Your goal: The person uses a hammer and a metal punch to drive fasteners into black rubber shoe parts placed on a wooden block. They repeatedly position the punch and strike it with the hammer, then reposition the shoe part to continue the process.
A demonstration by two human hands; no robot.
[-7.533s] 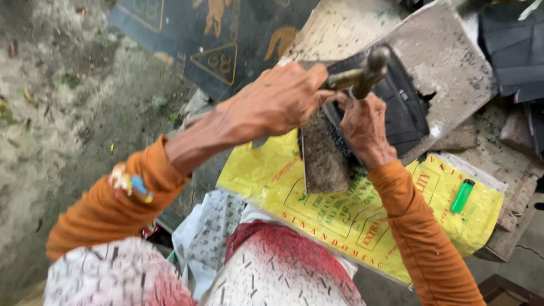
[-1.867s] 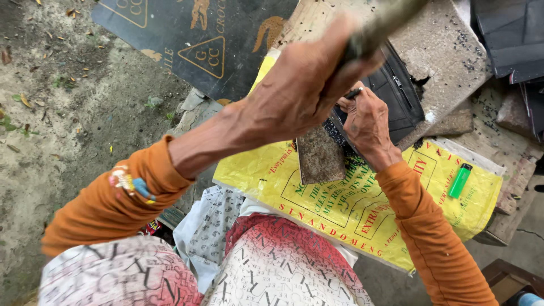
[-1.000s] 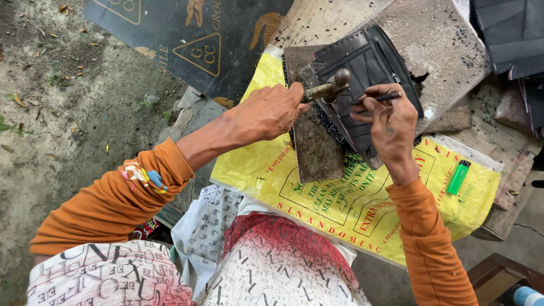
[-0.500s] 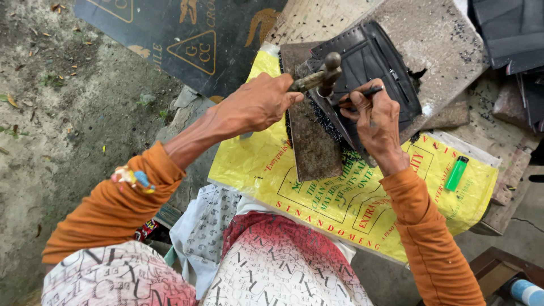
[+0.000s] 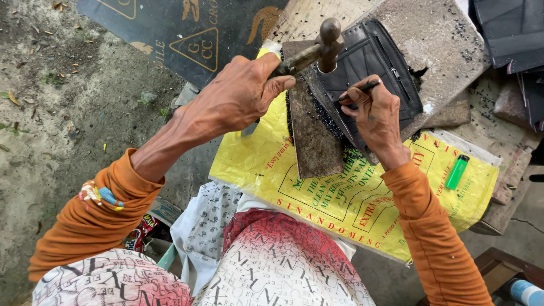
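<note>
Left hand: fingers wrapped round hammer handle, head raised over black leather piece. Right hand: fingers pinching thin punch against the leather, which lies on a block at yellow sack's upper edge. Green lighter near sack's right edge.

Hammer: dull worn metal head, pale wooden handle. Black panel: matt ribbed rubber or leather, cannot tell which. Punch: thin, dark, metal-looking. Slab: rough, grey, gritty, stone-like. Yellow sack: woven plastic, slight sheen. Lighter: glossy green plastic. Sleeves: matt orange cloth.
</note>
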